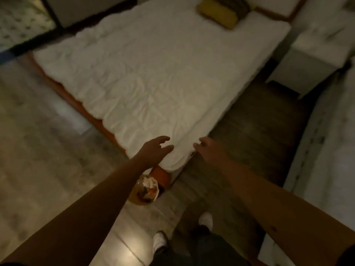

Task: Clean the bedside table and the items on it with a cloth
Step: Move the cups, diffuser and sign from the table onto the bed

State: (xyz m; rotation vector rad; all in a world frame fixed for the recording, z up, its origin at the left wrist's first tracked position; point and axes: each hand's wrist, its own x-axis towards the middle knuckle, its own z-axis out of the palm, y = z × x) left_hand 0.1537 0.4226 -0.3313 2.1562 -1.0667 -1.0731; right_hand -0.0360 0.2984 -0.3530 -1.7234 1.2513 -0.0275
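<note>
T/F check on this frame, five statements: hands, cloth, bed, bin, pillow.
1. Both hands reach toward the near corner of the bed. True: the left hand and right hand are at it.
2. The left hand holds a cloth. False: it is open and empty; no cloth is visible.
3. The bed cover is white. True.
4. The bin by the bed corner is empty. False: it holds rubbish.
5. A yellow pillow lies at the far end of the bed. True.
</note>
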